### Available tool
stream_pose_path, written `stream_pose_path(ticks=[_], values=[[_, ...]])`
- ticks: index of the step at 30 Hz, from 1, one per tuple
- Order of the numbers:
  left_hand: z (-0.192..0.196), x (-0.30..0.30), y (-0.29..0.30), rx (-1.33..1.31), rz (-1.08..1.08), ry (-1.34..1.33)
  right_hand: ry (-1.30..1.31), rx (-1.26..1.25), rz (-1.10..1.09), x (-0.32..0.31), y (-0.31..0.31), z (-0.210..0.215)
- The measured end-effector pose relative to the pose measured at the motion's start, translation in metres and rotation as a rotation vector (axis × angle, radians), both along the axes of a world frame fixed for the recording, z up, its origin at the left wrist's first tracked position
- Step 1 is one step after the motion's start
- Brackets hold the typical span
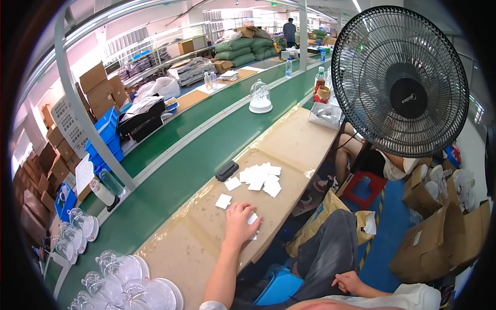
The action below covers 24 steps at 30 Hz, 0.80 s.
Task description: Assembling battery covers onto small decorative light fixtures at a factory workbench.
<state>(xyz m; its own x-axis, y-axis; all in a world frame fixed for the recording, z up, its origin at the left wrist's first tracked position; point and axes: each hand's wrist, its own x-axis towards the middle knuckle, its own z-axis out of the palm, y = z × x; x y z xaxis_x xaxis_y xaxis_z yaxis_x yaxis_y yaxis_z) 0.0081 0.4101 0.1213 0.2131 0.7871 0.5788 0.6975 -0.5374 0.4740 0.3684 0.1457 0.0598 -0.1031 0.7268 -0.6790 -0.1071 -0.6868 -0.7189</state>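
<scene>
My left hand (239,223) rests on the brown-covered tabletop with its fingers curled over a small white card (252,218). Part of another white card shows below my palm, near the table edge. Just beyond the fingertips lies a single square card (223,201), and past it a loose heap of white cards (262,178) spreads over the table. A small black case (227,171) sits beside the heap. My right hand (349,283) is off the table by my lap, its fingers loosely closed with nothing visible in them.
A green conveyor belt (204,147) runs along the table's far side, carrying a clear dome (260,97) on a white base. Several more domes (124,266) crowd the near left. A black fan (400,82) stands at right, above cardboard boxes (429,248). Another person sits beyond the table.
</scene>
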Motion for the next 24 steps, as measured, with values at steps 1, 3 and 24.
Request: stream_pose_path(ticks=[1, 3, 24], values=[[0.003, 0.001, -0.002, -0.016, 0.003, 0.055, -0.018, 0.006, -0.003, -0.001, -0.001, 0.001], [0.0, 0.001, 0.0, -0.042, -0.004, 0.053, -0.034, 0.014, -0.005, -0.001, -0.001, 0.001], [-0.017, -0.006, 0.012, -0.113, -0.019, -0.14, -0.042, 0.043, 0.002, -0.001, -0.001, -0.004]])
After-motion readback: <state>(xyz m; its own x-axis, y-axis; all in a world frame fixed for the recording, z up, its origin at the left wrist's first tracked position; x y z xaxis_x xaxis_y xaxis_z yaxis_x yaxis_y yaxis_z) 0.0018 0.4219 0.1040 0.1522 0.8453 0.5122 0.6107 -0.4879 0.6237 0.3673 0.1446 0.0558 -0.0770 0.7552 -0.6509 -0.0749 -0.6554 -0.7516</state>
